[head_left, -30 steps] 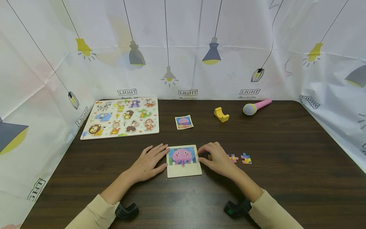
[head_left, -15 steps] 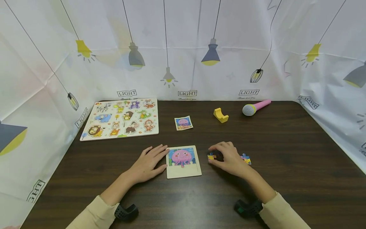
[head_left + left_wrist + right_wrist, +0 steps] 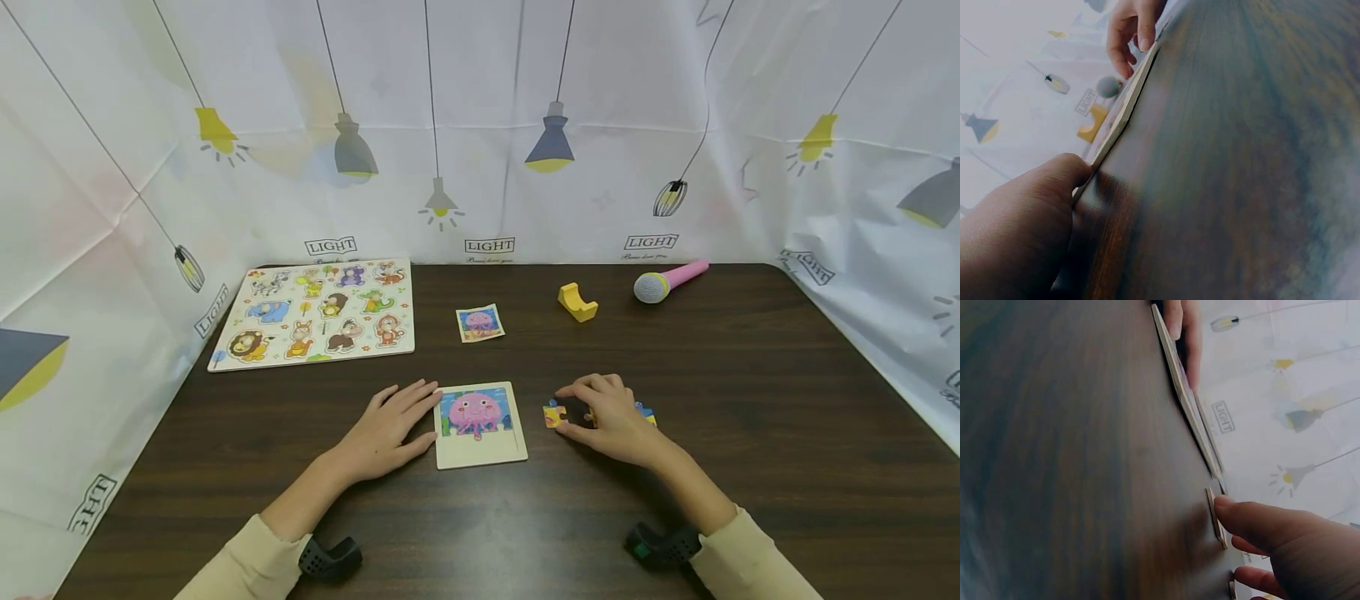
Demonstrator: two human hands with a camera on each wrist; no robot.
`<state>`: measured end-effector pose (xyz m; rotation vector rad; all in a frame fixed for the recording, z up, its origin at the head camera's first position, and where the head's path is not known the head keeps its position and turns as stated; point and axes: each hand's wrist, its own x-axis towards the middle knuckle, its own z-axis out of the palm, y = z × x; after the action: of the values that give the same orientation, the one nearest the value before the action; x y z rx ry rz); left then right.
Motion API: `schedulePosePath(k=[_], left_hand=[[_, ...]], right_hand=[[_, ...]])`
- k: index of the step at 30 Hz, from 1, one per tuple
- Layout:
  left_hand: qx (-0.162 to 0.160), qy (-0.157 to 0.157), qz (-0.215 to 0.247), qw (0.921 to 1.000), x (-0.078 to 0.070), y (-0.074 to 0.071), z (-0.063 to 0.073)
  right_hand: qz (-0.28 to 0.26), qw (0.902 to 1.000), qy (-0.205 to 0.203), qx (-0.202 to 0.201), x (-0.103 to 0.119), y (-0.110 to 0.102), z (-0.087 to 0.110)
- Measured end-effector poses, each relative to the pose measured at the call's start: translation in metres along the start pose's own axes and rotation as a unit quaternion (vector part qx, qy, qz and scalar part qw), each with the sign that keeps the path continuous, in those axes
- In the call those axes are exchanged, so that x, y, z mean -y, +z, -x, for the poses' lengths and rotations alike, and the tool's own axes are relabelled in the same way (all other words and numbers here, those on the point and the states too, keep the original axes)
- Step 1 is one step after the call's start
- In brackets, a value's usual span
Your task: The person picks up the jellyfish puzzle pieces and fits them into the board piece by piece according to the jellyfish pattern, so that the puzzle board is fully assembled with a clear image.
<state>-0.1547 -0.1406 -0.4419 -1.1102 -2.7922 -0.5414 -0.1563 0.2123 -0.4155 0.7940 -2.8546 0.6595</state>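
Note:
A framed jigsaw board [image 3: 482,450] shows a pink octopus or jellyfish picture, with a bare strip along its lower part. My left hand [image 3: 386,433] lies spread at its left edge, fingertips touching the frame. To the right of the board a small yellow puzzle piece [image 3: 553,415] lies on the table. My right hand [image 3: 609,419] is over the table there, its thumb touching that piece's lower right corner and its index fingertip just above the piece. Beneath and behind the right hand, a blue and yellow puzzle piece [image 3: 647,414] is partly hidden, with another piece showing between the fingers.
A small picture card [image 3: 480,323] lies behind the board. Farther back are a yellow curved block [image 3: 577,302] and a pink toy microphone [image 3: 670,282]. An animal puzzle board [image 3: 315,312] occupies the back left, and a printed curtain [image 3: 480,125] hangs behind the table.
My right hand has moved right, from the octopus board's right edge to the loose puzzle pieces, uncovering the yellow piece. My left hand has stayed at the board's left edge.

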Motion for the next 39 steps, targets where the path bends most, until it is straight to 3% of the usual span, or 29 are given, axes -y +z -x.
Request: schedulePosePath(k=[12, 21, 39], left_hand=[[-0.013, 0.008, 0.004, 0.9999, 0.000, -0.001, 0.000], [-0.012, 0.008, 0.003, 0.9999, 0.000, 0.000, 0.001], [-0.003, 0.002, 0.004, 1.0000, 0.000, -0.001, 0.001]], right_hand=[[0.001, 0.9999, -0.010, -0.010, 0.002, 0.006, -0.002], [-0.013, 0.9999, 0.006, 0.001, 0.003, 0.007, -0.004], [-0.055, 0.9980, 0.009, -0.030, 0.010, 0.006, -0.008]])
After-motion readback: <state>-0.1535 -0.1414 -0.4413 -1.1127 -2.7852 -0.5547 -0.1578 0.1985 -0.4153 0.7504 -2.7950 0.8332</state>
